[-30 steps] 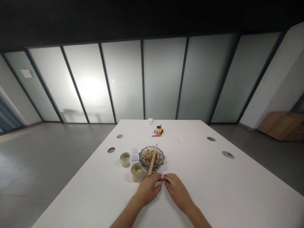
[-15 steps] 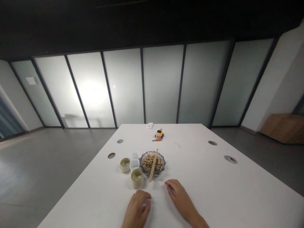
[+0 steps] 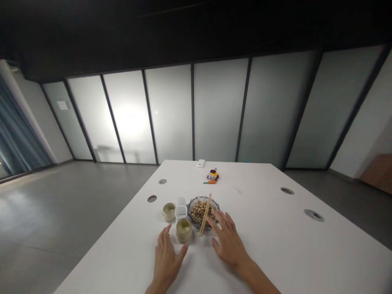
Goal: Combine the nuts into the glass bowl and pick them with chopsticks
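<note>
My left hand (image 3: 166, 257) is open beside the near greenish cup (image 3: 183, 232), thumb and fingers spread, holding nothing. My right hand (image 3: 227, 241) is also open, its fingers stretched over the right edge of a glass bowl (image 3: 191, 220). Peanuts and what look like seeds (image 3: 199, 209) fill the bowl. A pair of chopsticks (image 3: 205, 216) rests across it, close to my right fingertips; whether they touch I cannot tell. Left of the bowl stand a second greenish cup (image 3: 169, 212) and a small white plastic container (image 3: 181, 212), with another clear piece (image 3: 181, 201) behind it.
Farther back on the white table (image 3: 260, 228) are a yellow and grey toy car (image 3: 213, 174), an orange carrot-shaped item (image 3: 211, 182) and a white object (image 3: 201, 163). Round holes (image 3: 152, 199) pierce the tabletop on both sides. Frosted glass panels (image 3: 220, 114) stand behind.
Both hands have moved forward and their fingers have spread. My right hand now reaches over the bowl's edge; my left is nearer the cup. The view has turned slightly left.
</note>
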The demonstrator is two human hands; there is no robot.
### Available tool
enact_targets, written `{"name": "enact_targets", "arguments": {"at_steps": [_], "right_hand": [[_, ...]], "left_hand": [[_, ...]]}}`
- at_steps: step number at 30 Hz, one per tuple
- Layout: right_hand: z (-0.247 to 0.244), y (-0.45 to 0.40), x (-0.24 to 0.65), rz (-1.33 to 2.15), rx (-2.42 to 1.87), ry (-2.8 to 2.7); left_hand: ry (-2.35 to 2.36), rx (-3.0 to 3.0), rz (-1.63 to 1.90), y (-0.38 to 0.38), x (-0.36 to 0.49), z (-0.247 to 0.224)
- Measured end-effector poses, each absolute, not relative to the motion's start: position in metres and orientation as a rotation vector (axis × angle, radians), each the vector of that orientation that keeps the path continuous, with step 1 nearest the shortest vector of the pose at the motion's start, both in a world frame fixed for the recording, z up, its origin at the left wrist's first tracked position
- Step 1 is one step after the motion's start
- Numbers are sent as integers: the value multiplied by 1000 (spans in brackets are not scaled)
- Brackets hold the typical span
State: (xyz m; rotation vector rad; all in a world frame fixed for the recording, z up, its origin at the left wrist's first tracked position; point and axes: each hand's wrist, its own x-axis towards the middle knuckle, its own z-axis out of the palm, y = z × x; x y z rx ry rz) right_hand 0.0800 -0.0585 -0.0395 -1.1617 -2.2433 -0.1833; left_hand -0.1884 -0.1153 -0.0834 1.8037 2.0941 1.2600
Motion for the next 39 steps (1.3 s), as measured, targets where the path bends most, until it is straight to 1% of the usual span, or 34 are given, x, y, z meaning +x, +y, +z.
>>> {"name": "enact_targets", "arguments": {"at_steps": [6, 15, 25, 33, 39], "right_hand": [[-48, -38, 64, -179, -1160, -2271], [-71, -32, 57, -163, -1207, -2169], [-81, -29, 54, -145, -1233, -2174], [-99, -21, 54, -346, -1097, -2052], [-99, -18, 56, -371, -1030, -1986]], "left_hand": [[2141, 1814, 1002, -118, -190, -82], [2200, 1811, 657, -122, -179, -41], [2284, 1766, 559, -112, -171, -31], [2310, 1772, 489, -106, -167, -27], [2282, 1760, 501, -107, -166, -24]]}}
